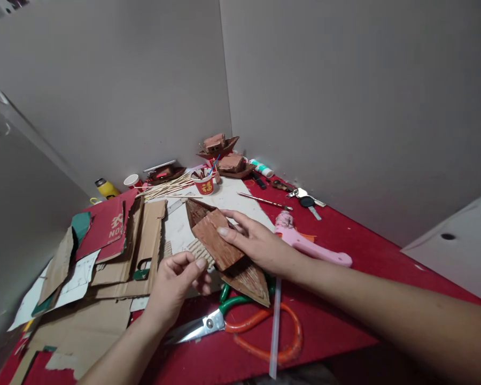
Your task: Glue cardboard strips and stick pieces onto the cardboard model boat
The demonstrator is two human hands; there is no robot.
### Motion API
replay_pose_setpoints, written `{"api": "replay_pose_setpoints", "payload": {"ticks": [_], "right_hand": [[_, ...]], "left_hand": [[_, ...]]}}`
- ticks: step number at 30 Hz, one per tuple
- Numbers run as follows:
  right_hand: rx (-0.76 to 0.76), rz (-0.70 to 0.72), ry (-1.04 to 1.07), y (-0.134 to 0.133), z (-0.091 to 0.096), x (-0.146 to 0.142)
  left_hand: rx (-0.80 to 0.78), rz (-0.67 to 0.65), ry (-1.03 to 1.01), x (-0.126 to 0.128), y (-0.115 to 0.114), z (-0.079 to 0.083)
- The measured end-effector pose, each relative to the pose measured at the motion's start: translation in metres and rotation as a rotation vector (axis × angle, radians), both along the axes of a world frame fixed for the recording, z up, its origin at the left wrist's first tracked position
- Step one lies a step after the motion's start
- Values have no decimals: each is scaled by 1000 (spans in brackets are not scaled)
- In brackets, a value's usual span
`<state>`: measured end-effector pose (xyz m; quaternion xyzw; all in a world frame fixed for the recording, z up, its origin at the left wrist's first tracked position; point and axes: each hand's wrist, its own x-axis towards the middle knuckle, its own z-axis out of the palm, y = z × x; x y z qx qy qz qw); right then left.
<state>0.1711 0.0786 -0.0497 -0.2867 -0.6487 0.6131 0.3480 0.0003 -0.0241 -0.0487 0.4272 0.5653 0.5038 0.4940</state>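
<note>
A brown model boat [216, 238] with a box-shaped cabin is tilted in my right hand [260, 243], whose thumb lies on the cabin roof and whose fingers wrap round the far side. My left hand [184, 275] pinches a small piece of corrugated cardboard [200, 252] between thumb and fingers, close against the cabin's left side. Whether the piece touches the boat I cannot tell. Scissors [210, 323] with green and orange handles lie below the boat. A pink glue gun [308, 243] rests to the right, and a clear glue stick [276, 331] crosses the orange handle.
Cardboard pieces [150, 235] are stacked at the left. Behind stand a red paper cup [203, 184], wooden sticks [166, 187] and other model boats [234, 164]. Keys [307, 200] and a paintbrush [264, 201] lie at the right. Grey walls [144, 80] enclose the red table [336, 315].
</note>
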Motion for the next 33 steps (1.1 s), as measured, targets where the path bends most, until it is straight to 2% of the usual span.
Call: {"api": "replay_pose_setpoints", "payload": {"ticks": [6,16,25,33], "right_hand": [[122,-12,10,-1,-6,-1],[122,3,14,-6,-3,-1],[178,-38,-11,-6,-7,-1],[31,-27,11,-2,-4,-3]], "left_hand": [[5,-9,5,-2,1,1],[-4,-32,1,-2,-1,3],[-13,-14,2,0,2,3],[10,41,-19,-3,4,0]]}}
